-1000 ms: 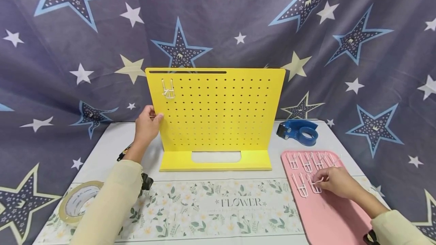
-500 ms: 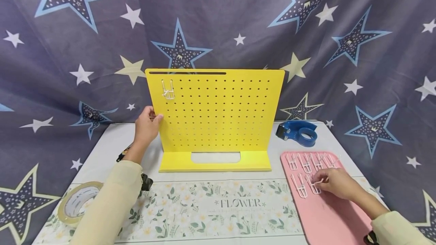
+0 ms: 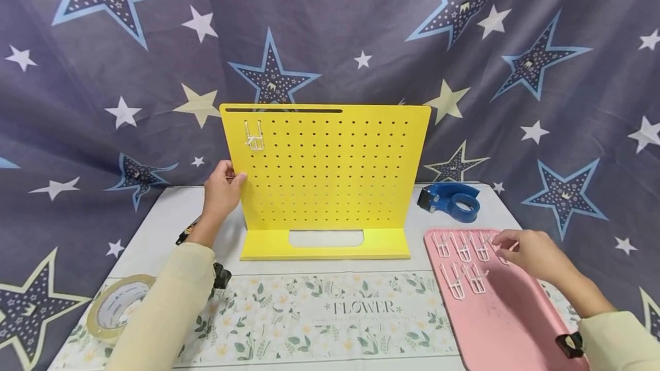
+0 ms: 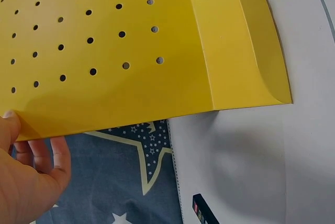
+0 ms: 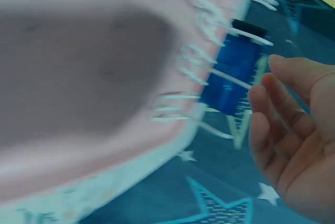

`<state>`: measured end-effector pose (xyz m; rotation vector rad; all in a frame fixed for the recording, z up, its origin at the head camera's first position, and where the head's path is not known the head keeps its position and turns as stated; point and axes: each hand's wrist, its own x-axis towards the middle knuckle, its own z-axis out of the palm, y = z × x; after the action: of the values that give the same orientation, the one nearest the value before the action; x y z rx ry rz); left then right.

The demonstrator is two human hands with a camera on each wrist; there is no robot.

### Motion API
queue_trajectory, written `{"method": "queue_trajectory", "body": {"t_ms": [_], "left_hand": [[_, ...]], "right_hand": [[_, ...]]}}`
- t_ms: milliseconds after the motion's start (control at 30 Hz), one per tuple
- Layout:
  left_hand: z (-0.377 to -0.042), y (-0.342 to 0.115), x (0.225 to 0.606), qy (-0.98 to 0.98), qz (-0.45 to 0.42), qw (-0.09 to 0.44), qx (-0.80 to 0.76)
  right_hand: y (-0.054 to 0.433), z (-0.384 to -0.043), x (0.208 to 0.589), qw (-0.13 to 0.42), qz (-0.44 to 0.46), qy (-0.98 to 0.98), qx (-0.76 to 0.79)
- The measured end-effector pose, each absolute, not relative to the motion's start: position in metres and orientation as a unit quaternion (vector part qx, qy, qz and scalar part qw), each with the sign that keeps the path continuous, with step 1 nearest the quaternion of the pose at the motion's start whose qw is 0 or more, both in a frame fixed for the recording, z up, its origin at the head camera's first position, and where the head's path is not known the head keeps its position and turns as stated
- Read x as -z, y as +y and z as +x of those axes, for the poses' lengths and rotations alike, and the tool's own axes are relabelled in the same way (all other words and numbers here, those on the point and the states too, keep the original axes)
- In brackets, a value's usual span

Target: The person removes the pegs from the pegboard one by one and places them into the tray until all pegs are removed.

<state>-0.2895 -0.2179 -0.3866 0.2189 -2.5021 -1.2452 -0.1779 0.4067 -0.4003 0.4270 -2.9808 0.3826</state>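
Observation:
My left hand grips the left edge of a yellow pegboard, thumb on the front and fingers behind, as the left wrist view also shows. A white wire hook hangs at the board's upper left. My right hand hovers over the upper right corner of a pink tray. Several white wire hooks lie there in two rows. In the right wrist view, the loosely bent fingers hold nothing and appear just apart from the nearest hook's prong.
A blue tape dispenser stands behind the tray. At the front left lies a roll of tape. A flower-printed strip runs across the white table, and a starry curtain hangs behind.
My right hand has left the hook at the right of the front row and moved up and right to the back row's right end. The left hand has not moved.

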Motion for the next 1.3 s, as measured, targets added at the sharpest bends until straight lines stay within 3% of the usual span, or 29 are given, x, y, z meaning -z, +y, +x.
{"method": "queue_trajectory", "body": {"t_ms": [267, 533, 833, 1067, 1300], "left_hand": [[-0.289, -0.217, 0.386, -0.88, 0.072, 0.176, 0.434], [-0.29, -0.217, 0.389, -0.879, 0.07, 0.178, 0.436], [-0.292, -0.216, 0.389, -0.879, 0.073, 0.179, 0.436], [-0.292, -0.216, 0.389, -0.88, 0.064, 0.179, 0.436], [-0.29, -0.218, 0.39, -0.88, 0.069, 0.175, 0.435]], "right_hand": [[0.38, -0.188, 0.355, 0.123, 0.157, -0.972, -0.125], [0.348, -0.205, 0.327, 0.118, 0.159, -0.969, -0.15], [0.292, -0.23, 0.322, 0.165, 0.142, -0.953, -0.209], [0.234, -0.253, 0.323, 0.217, 0.206, -0.92, -0.255], [0.175, -0.273, 0.317, 0.213, 0.244, -0.901, -0.288]]}}
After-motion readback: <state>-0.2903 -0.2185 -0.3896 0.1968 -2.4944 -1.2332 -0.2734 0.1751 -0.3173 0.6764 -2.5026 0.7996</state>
